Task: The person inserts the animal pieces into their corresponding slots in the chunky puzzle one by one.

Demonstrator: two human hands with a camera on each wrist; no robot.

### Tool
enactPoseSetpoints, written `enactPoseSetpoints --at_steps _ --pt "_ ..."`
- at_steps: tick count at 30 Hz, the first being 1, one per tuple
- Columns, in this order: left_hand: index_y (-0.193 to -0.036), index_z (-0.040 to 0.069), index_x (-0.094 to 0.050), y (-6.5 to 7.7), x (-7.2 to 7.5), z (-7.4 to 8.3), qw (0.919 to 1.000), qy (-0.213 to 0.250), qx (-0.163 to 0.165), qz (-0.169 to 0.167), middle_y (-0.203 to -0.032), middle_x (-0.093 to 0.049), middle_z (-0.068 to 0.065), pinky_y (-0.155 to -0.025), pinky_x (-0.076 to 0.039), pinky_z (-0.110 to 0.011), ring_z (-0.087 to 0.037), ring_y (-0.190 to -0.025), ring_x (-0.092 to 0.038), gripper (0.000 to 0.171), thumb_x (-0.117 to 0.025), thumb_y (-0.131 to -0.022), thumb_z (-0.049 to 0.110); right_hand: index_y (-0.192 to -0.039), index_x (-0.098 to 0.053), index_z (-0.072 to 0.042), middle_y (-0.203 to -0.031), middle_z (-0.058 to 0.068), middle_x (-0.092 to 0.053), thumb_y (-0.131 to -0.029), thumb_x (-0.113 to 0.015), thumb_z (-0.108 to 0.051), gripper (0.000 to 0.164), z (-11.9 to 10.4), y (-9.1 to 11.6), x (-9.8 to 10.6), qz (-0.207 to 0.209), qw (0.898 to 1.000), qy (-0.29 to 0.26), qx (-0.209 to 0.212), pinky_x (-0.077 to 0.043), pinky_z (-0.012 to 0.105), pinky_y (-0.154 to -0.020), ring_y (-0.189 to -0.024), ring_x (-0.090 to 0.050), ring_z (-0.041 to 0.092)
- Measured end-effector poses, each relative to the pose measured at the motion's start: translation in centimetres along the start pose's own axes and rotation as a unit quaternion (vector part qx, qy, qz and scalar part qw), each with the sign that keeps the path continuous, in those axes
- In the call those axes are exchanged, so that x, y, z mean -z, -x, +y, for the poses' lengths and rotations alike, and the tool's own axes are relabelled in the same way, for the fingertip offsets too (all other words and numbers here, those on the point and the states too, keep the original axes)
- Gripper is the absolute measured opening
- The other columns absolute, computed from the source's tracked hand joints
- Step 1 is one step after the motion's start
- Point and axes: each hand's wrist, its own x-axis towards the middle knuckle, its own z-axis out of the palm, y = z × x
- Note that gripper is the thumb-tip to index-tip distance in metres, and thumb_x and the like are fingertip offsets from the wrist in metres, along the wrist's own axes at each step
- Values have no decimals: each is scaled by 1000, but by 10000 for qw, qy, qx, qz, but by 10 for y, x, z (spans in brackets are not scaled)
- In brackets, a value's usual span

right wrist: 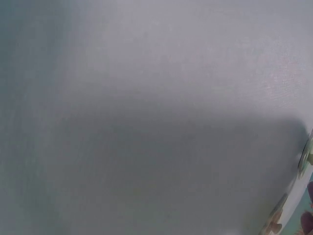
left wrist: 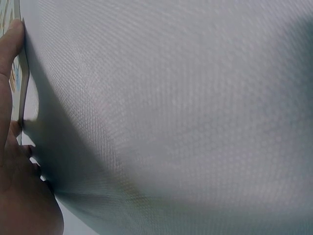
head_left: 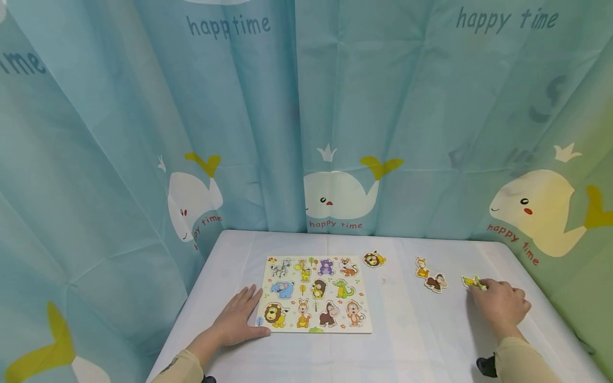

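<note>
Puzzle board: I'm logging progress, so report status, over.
Left hand touching puzzle board. Right hand pinching yellow-green piece. Lion piece, kangaroo piece, ape piece lie between.

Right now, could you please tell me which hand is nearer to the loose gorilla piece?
Right. The right hand is to the right of the gorilla piece; the left hand is much farther away, touching the puzzle board.

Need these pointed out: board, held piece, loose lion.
Board (head_left: 345,331), head view: its near edge.
Held piece (head_left: 468,281), head view: its exposed left end.
Loose lion (head_left: 375,259), head view: middle of its face side.
</note>
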Motion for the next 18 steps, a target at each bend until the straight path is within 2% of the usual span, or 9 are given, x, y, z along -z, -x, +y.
enactPoseSetpoints --at_steps 6,12,18 --pt "-161 9 -32 1 0 0 10000 33 -3 -7 -168 -21 -16 -124 -15 -58 -39 -155 -14 112 -74 -78 71 -124 -59 9 -117 38 -51 -95 -62 -27 47 -3 -2 2 -7 9998 -56 -199 -26 71 -92 -116 -33 64" --pt "-161 8 -32 2 1 2 10000 95 1 -13 -168 -21 -16 -124 -15 -58 -39 -155 -14 112 -75 -78 69 -126 -60 7 -119 40 -52 -94 -55 -28 47 1 -9 3 -62 9996 55 -285 -28 72 -91 -115 -34 65" --pt "-161 8 -31 2 1 2 10000 93 -1 -31 -168 -21 -16 -124 -15 -58 -39 -155 -14 112 -75 -79 69 -122 -61 8 -116 40 -54 -94 -55 -27 45 4 -12 1 -89 9993 -14 -367 -29 70 -87 -111 -36 64"
